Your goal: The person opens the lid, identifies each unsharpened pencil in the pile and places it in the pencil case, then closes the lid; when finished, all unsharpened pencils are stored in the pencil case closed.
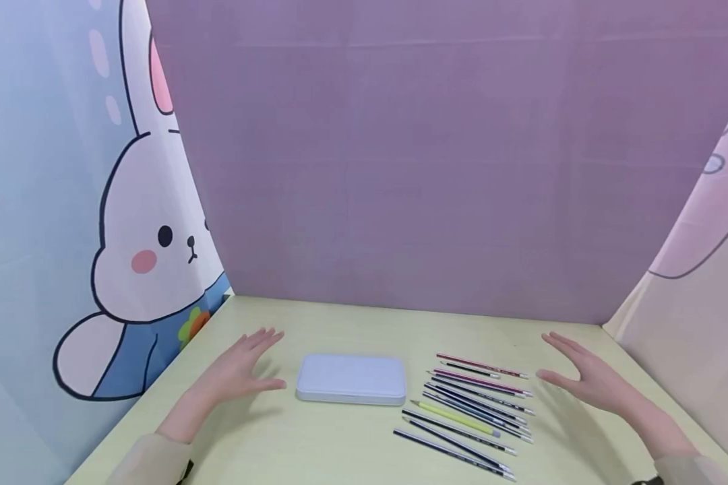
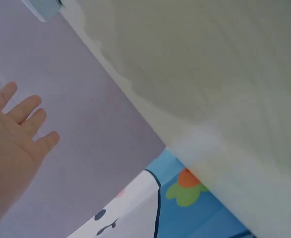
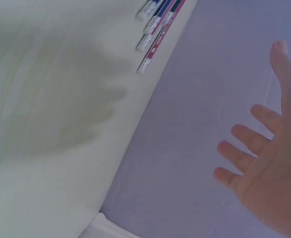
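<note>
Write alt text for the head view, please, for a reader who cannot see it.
A person's left hand and right hand, both empty, flank a closed pale case and many loose pencils, mostly dark, on a light table. A purple backdrop hangs behind, with a cartoon rabbit at left.

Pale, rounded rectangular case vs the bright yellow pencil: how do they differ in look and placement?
Shape: the pale, rounded rectangular case is broad and flat; the bright yellow pencil is a thin rod. Placement: the case lies apart, by itself; the pencil lies among other pencils. Shared: both lie on the light-coloured table.
</note>
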### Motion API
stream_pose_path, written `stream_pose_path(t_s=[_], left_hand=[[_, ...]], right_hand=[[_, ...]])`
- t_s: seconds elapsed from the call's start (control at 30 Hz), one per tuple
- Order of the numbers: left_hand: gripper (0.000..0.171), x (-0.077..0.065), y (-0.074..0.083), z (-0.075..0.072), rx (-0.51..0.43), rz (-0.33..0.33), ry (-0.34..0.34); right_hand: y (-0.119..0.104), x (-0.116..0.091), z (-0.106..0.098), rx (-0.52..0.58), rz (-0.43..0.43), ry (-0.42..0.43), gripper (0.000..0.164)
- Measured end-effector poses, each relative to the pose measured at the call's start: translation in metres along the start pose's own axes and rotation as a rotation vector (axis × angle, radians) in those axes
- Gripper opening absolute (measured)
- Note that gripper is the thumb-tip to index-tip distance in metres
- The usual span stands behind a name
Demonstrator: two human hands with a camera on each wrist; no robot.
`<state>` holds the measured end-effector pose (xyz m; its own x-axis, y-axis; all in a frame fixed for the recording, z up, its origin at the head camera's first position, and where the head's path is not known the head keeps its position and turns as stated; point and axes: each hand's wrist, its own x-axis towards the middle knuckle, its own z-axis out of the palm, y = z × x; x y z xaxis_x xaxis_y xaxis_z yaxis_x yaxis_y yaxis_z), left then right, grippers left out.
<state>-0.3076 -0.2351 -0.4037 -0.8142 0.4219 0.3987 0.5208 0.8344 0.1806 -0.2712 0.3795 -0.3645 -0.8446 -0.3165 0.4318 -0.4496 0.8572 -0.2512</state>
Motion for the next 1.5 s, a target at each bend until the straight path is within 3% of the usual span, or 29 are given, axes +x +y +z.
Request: stream_pose_path(t_s=[0.2,0.43,0.67,1.07,1.5], left_hand=[[0.088,0.006,0.007,0.002,-0.105,-0.058,-0.07],[0.076,0.019,0.014,0.006,-0.225,-0.1,-0.106],[0.07,0.03,0.017,0.014,-0.29,-0.074,-0.099],[0.069,0.038,0.023,0.019,-0.417,-0.086,-0.142],[0.071,0.038,0.024,0.023,-0.458,-0.087,-0.208]], right_hand=[[-0.022,0.013,0.002,0.03,-0.03,0.017,0.061],[-0.045,0.03,0.01,0.071,-0.047,0.041,0.056],[-0.067,0.046,0.024,0.077,-0.094,0.084,0.047],[-0.107,0.065,0.056,0.205,-0.13,0.031,0.047],[-0.151,0.083,0.09,0.296,-0.165,-0.071,0.047]])
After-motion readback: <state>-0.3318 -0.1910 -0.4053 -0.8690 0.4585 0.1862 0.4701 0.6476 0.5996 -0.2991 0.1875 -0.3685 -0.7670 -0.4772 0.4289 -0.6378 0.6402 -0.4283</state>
